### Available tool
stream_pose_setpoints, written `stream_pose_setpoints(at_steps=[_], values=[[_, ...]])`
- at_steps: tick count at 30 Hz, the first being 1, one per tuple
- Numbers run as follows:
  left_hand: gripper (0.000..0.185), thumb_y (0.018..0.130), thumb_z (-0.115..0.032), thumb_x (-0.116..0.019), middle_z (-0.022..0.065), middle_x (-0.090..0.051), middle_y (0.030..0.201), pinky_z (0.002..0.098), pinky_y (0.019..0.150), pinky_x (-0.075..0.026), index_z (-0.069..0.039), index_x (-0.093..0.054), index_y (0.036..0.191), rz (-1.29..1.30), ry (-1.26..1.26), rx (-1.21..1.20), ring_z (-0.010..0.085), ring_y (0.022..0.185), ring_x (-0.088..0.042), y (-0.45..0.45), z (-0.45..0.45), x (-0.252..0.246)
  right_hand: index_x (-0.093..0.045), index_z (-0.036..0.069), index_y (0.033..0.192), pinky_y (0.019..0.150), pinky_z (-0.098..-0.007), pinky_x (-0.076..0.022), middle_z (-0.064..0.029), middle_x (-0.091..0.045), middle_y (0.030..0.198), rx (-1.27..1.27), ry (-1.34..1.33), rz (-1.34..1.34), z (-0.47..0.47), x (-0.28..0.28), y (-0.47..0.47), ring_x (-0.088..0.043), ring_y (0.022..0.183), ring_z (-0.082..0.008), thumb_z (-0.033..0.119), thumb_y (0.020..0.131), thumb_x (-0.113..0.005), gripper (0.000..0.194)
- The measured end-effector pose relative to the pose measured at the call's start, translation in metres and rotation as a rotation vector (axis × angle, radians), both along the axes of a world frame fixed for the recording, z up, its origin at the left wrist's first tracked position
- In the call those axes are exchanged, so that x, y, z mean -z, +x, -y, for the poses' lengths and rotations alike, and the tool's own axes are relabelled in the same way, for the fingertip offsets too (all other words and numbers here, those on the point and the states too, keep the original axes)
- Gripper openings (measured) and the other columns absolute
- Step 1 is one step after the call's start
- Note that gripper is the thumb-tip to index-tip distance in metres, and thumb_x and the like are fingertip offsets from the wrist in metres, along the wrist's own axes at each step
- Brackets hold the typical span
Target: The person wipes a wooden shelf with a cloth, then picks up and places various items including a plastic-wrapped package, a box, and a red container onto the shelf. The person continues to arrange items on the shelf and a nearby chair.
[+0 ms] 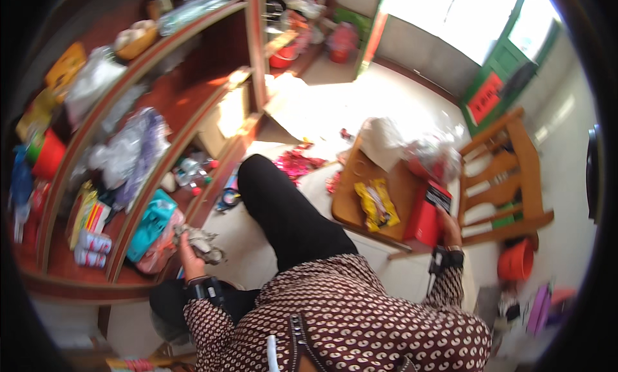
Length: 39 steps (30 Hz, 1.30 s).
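My left hand (pixel 191 257) is at the lower left beside the shelves, closed on a crumpled grey-white cloth (pixel 205 244). Right behind the cloth, a teal bag (pixel 150 222) and a pink plastic bag (pixel 161 251) lie on the bottom shelf. At the right, my right hand (pixel 450 227) touches the side of a red box (pixel 422 222) with a black panel on a wooden chair seat; its fingers are partly hidden, so its grip is unclear. A yellow packet (pixel 377 204) lies on that seat, with a white bag (pixel 384 138) and a clear plastic bag (pixel 434 152) behind it.
Open wooden shelves (pixel 130 68) full of bags and bottles curve along the left. Shiny pink-red tinsel (pixel 297 164) lies on the floor ahead. The chair's slatted back (pixel 528 164) and an orange bucket (pixel 515 260) are at the right. A green door (pixel 504 77) is at the far right.
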<state>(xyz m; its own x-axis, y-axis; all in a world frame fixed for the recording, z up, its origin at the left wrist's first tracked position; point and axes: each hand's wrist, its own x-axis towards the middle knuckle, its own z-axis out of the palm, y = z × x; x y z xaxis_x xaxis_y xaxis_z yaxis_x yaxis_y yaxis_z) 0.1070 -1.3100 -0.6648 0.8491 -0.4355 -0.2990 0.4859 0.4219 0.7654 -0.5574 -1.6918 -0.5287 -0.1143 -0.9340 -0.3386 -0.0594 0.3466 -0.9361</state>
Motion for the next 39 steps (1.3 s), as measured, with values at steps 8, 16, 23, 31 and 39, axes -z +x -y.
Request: stream_pose_setpoints(at_steps=[8,16,23,31,39], values=[[0.043,0.092,-0.041,-0.072,0.0074,-0.072,0.116,0.0445,0.096,-0.056,-0.009,-0.068,0.120,-0.080,0.105,0.092,0.0265,0.104,-0.070,0.028,-0.006,0.018,-0.064,-0.004,0.128,0.078,-0.0316,-0.0575,-0.0133,-0.074,0.101,-0.070,0.149,-0.245,-0.018,-0.043,0.030,-0.073,0.085,-0.0251,0.046,0.086,-0.079,0.067],[0.045,0.096,-0.041,-0.067,0.0081,-0.071,0.120,0.0434,0.097,-0.056,-0.007,-0.066,0.125,-0.124,0.141,0.047,0.0257,0.107,-0.069,0.015,0.003,-0.002,-0.035,0.006,0.155,0.111,-0.0576,-0.0425,-0.0327,-0.049,0.144,-0.062,-0.094,-1.022,0.006,-0.036,0.064,-0.049,0.135,-0.0533,0.068,0.074,-0.078,0.110],[0.033,0.093,-0.029,-0.073,0.0066,-0.071,0.108,0.0396,0.088,-0.058,-0.009,-0.065,0.119,-0.087,0.061,-0.022,0.0234,0.096,-0.070,0.019,-0.004,0.011,-0.037,0.002,0.151,0.111,-0.0519,-0.0442,-0.0326,-0.050,0.141,-0.257,-0.141,-1.163,-0.018,-0.032,0.074,-0.051,0.132,-0.0481,0.064,0.069,-0.081,0.111],[0.027,0.092,-0.017,-0.071,0.0058,-0.068,0.099,0.0407,0.078,-0.061,-0.011,-0.061,0.117,-0.006,0.055,-0.091,0.0239,0.087,-0.070,0.004,0.013,-0.006,-0.043,-0.001,0.147,0.098,-0.0352,-0.0508,-0.0181,-0.061,0.126,-0.023,-0.006,-0.727,-0.058,-0.024,0.021,-0.062,0.113,-0.0287,0.061,0.087,-0.073,0.091],[0.033,0.089,-0.009,-0.074,0.0039,-0.068,0.105,0.0392,0.082,-0.061,-0.010,-0.062,0.119,-0.038,0.001,-0.143,0.0216,0.092,-0.071,-0.003,0.019,-0.016,-0.061,0.018,0.134,0.089,-0.0457,-0.0522,-0.0039,-0.069,0.123,-0.200,0.384,-0.031,-0.123,-0.026,-0.007,-0.067,0.106,-0.0204,0.066,0.092,-0.063,0.063]])
